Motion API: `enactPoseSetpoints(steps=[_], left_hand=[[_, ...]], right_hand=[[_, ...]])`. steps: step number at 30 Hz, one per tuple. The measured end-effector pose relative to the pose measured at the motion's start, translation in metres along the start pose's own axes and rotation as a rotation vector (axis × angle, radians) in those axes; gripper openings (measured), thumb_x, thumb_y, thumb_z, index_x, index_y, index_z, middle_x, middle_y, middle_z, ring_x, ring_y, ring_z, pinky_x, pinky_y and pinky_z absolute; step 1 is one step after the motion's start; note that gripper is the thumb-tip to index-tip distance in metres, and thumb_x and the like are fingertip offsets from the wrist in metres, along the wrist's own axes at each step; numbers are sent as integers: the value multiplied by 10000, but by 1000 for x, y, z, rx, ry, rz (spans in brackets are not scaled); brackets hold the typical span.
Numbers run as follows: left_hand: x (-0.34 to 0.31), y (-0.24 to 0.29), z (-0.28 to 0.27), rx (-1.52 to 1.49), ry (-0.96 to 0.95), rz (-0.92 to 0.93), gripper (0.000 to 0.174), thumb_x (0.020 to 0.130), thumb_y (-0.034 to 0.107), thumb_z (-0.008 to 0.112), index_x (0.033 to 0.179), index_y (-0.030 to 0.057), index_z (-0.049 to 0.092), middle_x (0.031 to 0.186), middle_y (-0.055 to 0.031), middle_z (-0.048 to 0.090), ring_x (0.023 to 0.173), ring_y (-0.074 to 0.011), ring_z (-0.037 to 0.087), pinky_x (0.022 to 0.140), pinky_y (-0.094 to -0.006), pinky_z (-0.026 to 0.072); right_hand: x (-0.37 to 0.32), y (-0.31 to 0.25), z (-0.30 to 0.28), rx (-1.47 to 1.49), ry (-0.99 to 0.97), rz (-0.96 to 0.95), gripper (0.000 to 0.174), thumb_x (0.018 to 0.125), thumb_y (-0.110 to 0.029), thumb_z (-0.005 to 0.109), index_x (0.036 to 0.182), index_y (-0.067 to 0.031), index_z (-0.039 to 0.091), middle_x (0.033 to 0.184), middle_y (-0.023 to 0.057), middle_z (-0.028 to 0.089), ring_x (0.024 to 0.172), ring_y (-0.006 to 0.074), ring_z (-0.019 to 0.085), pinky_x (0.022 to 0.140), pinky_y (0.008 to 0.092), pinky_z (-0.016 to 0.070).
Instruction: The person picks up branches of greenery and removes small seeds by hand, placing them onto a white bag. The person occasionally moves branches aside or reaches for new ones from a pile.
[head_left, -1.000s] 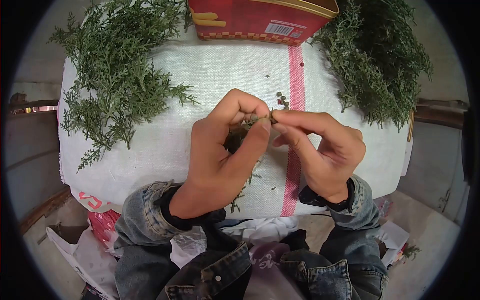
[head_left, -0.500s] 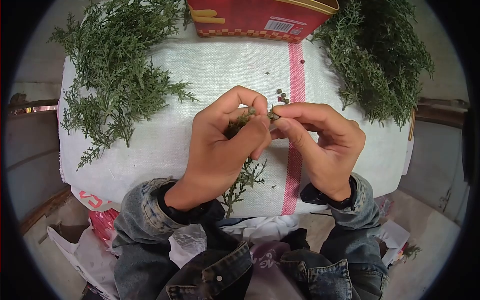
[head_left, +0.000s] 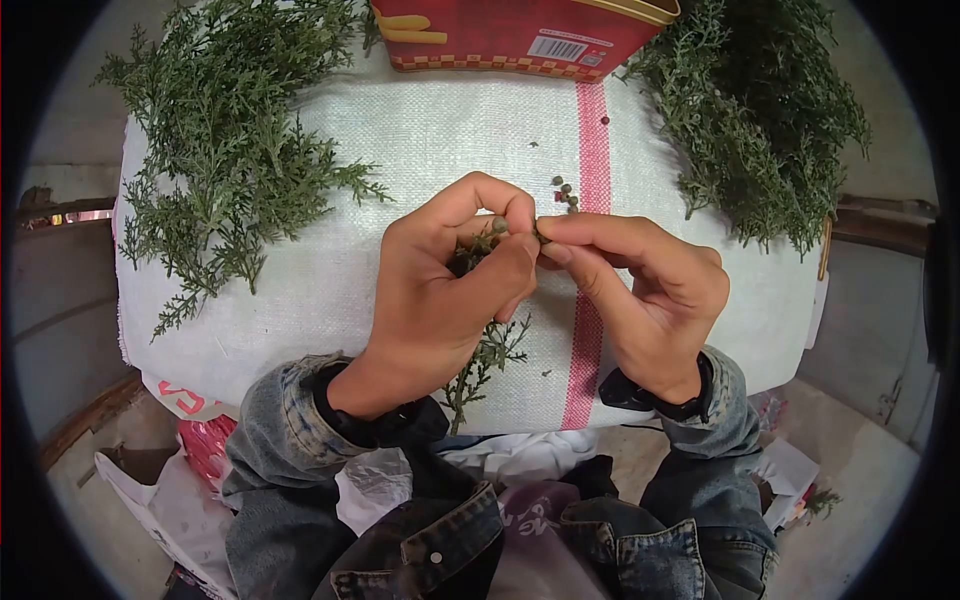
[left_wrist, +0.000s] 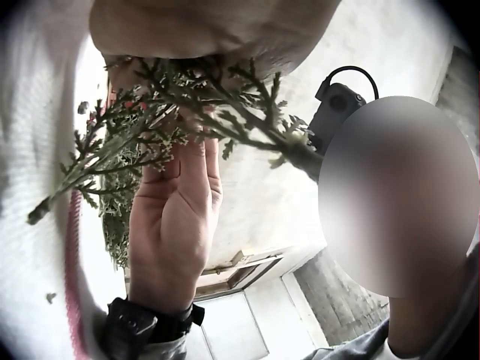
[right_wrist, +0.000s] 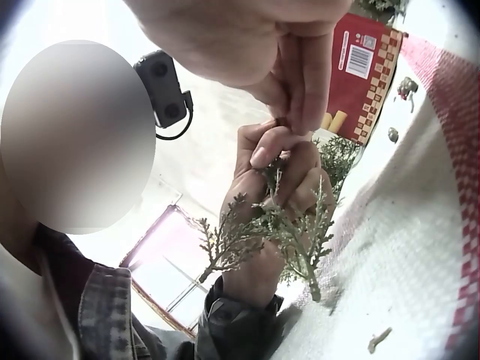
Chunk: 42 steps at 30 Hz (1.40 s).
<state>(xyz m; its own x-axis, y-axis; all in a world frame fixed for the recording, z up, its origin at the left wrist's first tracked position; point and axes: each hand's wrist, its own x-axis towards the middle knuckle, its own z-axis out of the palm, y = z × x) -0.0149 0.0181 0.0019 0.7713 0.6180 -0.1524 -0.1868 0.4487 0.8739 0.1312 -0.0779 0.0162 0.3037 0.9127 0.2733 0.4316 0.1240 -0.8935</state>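
Observation:
My left hand (head_left: 440, 290) holds an evergreen sprig (head_left: 485, 360) with scale-like leaves, its lower twigs hanging below the palm in the head view. A round grey-green berry (head_left: 499, 225) shows between the left thumb and index finger. Just to the right, thumb and index finger of my right hand (head_left: 650, 300) pinch a small berry at the sprig's tip, mostly hidden by the fingertips. Both hands' fingertips meet there, above the white woven cloth (head_left: 450, 120). From the left wrist view, the sprig's twigs (left_wrist: 225, 112) spread beneath the left hand.
Several loose berries (head_left: 566, 191) lie on the cloth beyond the hands, near its pink stripe (head_left: 592, 140). A red tin box (head_left: 500, 40) stands at the back, between evergreen branches (head_left: 230, 150) on the left and a darker heap of branches (head_left: 760, 120) on the right.
My left hand has turned and dipped slightly, so more of the hanging twigs and a berry show. The right fingertips have shifted slightly left, closer to the left thumb.

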Motion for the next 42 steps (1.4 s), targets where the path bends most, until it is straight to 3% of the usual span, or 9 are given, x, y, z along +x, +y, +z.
enactPoseSetpoints(steps=[8, 15, 22, 25, 29, 32, 37, 40, 42], left_hand=[[1, -1, -1, -48, -27, -37, 17, 945, 31, 510, 959, 23, 505, 659, 18, 507, 598, -37, 458, 529, -207, 352], [5, -14, -7, -100, -88, -32, 48, 964, 64, 479, 987, 37, 512, 679, 0, 523, 620, -66, 493, 585, -223, 387], [2, -17, -7, -181, -86, -57, 127, 984, 157, 495, 958, 44, 547, 739, -29, 580, 665, -94, 582, 591, -215, 446], [-2, -22, -14, -251, -150, -29, 141, 986, 173, 516, 1022, 46, 564, 808, -40, 610, 718, -114, 612, 618, -233, 478], [-10, -40, -18, -284, -283, 111, 202, 980, 174, 545, 1138, 48, 556, 912, -30, 616, 803, -132, 622, 656, -268, 504], [7, -65, -19, -540, -257, -34, 246, 983, 164, 539, 1202, 53, 536, 1008, -23, 604, 876, -134, 611, 687, -293, 511], [-3, -25, -13, -152, -218, 90, 236, 990, 209, 530, 1166, 53, 523, 1088, -45, 586, 1013, -140, 585, 895, -308, 487], [5, -27, -17, -160, -176, -252, 353, 917, 131, 593, 1247, 31, 520, 735, 9, 572, 571, -87, 542, 492, -241, 438], [5, -21, -16, -156, -139, -207, 332, 905, 140, 604, 1212, 33, 534, 695, 13, 550, 531, -77, 511, 461, -234, 403]], right_hand=[[1, 3, 2, 59, -1, 43, 202, 846, 104, 638, 1043, 75, 674, 899, 116, 713, 823, 146, 682, 743, 231, 531], [19, -28, -5, -100, 109, 162, 237, 864, -29, 683, 1098, 9, 676, 778, 21, 660, 664, 68, 598, 553, 194, 422], [75, -93, 35, -370, -512, -201, 418, 803, -105, 720, 1214, -106, 642, 604, 52, 572, 504, 100, 553, 462, 240, 370], [95, -104, 78, -728, -574, -585, 538, 800, -148, 701, 1319, -139, 559, 641, 91, 608, 510, 209, 588, 461, 320, 411], [102, -97, 128, -918, -549, -709, 528, 809, -168, 678, 1316, -139, 533, 697, 89, 646, 552, 282, 606, 483, 393, 442], [109, -84, 147, -899, -362, -943, 296, 742, -103, 621, 1032, -48, 599, 581, 50, 554, 557, 227, 624, 487, 370, 466], [110, -108, 113, -861, -396, -764, 299, 825, -97, 654, 1119, -94, 603, 716, 102, 655, 596, 240, 644, 498, 345, 466], [105, -121, 92, -599, -196, -708, 207, 862, -65, 644, 1068, -62, 631, 752, 84, 683, 616, 148, 653, 509, 265, 471], [101, -130, 76, -256, -112, -387, 152, 898, -65, 634, 1046, -34, 646, 781, 42, 687, 666, 66, 626, 527, 214, 464]])
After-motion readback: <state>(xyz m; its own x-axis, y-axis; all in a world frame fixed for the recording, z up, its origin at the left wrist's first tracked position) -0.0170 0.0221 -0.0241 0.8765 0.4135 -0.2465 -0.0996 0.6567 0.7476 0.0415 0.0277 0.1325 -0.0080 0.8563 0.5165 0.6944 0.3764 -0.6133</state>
